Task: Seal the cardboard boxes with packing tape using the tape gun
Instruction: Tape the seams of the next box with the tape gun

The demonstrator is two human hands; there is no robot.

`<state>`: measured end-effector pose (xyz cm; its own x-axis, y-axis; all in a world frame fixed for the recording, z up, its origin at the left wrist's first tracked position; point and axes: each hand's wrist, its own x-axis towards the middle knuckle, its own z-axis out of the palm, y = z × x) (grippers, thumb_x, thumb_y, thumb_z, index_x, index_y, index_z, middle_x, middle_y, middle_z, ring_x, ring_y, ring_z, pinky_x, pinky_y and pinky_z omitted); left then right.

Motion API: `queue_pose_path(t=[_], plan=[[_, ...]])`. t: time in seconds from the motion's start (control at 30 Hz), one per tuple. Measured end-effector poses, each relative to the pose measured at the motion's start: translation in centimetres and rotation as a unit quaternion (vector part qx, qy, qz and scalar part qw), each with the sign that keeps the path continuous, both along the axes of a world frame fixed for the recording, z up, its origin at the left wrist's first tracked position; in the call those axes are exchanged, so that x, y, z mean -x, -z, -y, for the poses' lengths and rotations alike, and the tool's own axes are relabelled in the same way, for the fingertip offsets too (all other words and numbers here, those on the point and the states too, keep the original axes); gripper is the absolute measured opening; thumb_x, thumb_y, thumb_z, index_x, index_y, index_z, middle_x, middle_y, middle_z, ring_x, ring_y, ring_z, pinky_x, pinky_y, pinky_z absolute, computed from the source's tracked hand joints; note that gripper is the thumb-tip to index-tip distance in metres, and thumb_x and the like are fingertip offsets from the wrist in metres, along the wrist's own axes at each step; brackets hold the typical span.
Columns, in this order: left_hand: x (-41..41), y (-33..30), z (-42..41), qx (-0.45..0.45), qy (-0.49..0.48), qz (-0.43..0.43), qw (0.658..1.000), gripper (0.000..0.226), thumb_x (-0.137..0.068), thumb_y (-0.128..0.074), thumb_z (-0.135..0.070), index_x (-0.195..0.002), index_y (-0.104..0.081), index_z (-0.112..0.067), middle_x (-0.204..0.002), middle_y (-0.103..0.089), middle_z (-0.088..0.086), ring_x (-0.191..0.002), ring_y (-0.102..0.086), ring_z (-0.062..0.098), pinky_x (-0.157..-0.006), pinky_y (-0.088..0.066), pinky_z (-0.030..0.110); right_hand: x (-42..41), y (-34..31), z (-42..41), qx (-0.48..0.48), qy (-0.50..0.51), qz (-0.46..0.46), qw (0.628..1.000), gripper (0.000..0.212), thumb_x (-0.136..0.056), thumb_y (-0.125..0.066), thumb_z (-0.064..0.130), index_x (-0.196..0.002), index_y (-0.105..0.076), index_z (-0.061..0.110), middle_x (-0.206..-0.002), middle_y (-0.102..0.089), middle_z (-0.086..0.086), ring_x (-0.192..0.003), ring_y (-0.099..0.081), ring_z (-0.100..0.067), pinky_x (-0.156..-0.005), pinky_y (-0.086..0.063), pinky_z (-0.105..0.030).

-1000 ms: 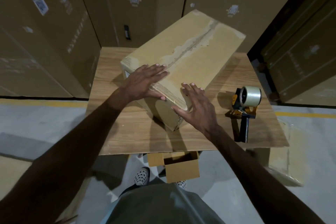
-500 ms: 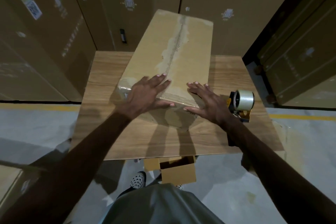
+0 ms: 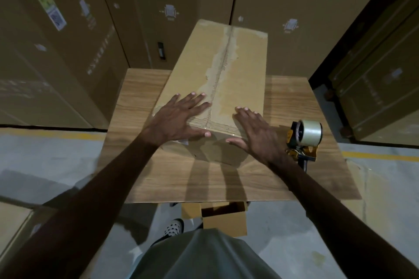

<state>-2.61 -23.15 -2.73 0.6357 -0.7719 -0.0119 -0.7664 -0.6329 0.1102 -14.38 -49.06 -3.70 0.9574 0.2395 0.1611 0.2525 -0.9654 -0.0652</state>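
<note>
- Nearest to me, my grey-clad torso (image 3: 204, 258) fills the bottom edge; below the table's near edge I note a small open carton (image 3: 223, 218) on the floor and one patterned shoe (image 3: 172, 228) beside it.
- Both forearms reach forward and inward from the lower corners, bare, converging on the box.
- My left hand (image 3: 175, 118) lies palm-down on the near left part of the cardboard box (image 3: 204, 70), fingers straight and spread, thumb running along the near top edge. It grips nothing.
- My right hand (image 3: 256, 135) lies flat on the near right corner, fingers extended on the top face, thumb pointing left over the front face. It grips nothing either.
- The box sits lengthwise on the wooden table (image 3: 140, 102), its flaps closed, with a torn, rough strip (image 3: 223, 63) along the centre seam between my hands.
- The tape gun (image 3: 305, 140) rests on the table just right of my right wrist, untouched, clear roll uppermost; its handle is partly hidden by my forearm.
- Beyond, tall stacked cartons (image 3: 113, 18) form the background.
</note>
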Motion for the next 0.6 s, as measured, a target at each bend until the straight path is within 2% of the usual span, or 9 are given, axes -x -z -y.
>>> queue_pose_path(t=[0.13,0.27,0.33,0.43,0.5,0.6], plan=[[-1.7,-0.9,-0.9,-0.029,0.077,-0.035,0.996,0.088,-0.087,-0.014,-0.085,-0.160,-0.002,-0.038,-0.168,0.003,-0.008,-0.155,0.000,0.014,-0.124,-0.005,0.046,-1.3,-0.6,3.1,0.027,-0.048,-0.050,0.997,0.093,-0.094,-0.027,0.076,-0.152,-0.038,0.004,-0.161,-0.032,-0.017,-0.148,-0.033,-0.031,-0.119,-0.018,-0.045],[-1.4,-0.5,-0.6,-0.019,0.070,-0.001,0.997,0.085,-0.088,-0.014,-0.082,-0.159,-0.004,-0.037,-0.168,0.000,-0.006,-0.155,-0.005,0.016,-0.125,-0.008,0.047,-1.4,-1.8,3.0,0.017,-0.022,-0.076,0.997,0.101,-0.088,-0.024,0.082,-0.158,-0.027,0.010,-0.166,-0.022,-0.010,-0.153,-0.022,-0.024,-0.122,-0.015,-0.039],[-0.8,-0.1,-0.3,-0.005,0.061,0.012,0.998,0.083,-0.091,-0.017,-0.080,-0.160,-0.007,-0.035,-0.168,-0.003,-0.005,-0.155,-0.007,0.016,-0.125,-0.010,0.048,-1.1,-1.8,1.3,0.019,0.022,-0.069,0.997,0.106,-0.085,-0.016,0.085,-0.157,-0.028,0.008,-0.165,-0.024,-0.013,-0.152,-0.024,-0.027,-0.122,-0.017,-0.040],[0.1,0.2,0.1,0.011,0.045,0.012,0.999,0.082,-0.092,-0.018,-0.078,-0.160,-0.009,-0.033,-0.168,-0.007,-0.003,-0.155,-0.009,0.017,-0.125,-0.011,0.049,-1.2,-1.0,-1.3,0.036,0.079,-0.052,0.995,0.100,-0.092,-0.014,0.078,-0.153,-0.035,0.002,-0.161,-0.032,-0.021,-0.149,-0.032,-0.033,-0.121,-0.022,-0.045],[1.0,0.4,0.5,0.017,0.032,0.004,0.999,0.083,-0.092,-0.015,-0.078,-0.161,-0.008,-0.032,-0.169,-0.006,-0.002,-0.155,-0.007,0.016,-0.125,-0.011,0.050,-1.3,-0.5,-1.3,0.056,0.071,-0.046,0.995,0.097,-0.095,-0.017,0.075,-0.151,-0.037,-0.001,-0.158,-0.034,-0.024,-0.148,-0.034,-0.035,-0.120,-0.022,-0.046],[1.1,0.3,0.0,0.019,0.053,-0.017,0.998,0.080,-0.096,-0.019,-0.074,-0.162,-0.006,-0.029,-0.169,-0.002,-0.002,-0.155,-0.004,0.014,-0.126,-0.009,0.048,-1.6,-0.6,0.7,0.083,0.010,-0.058,0.995,0.097,-0.096,-0.017,0.075,-0.151,-0.037,-0.002,-0.158,-0.035,-0.024,-0.146,-0.036,-0.036,-0.118,-0.022,-0.045]])
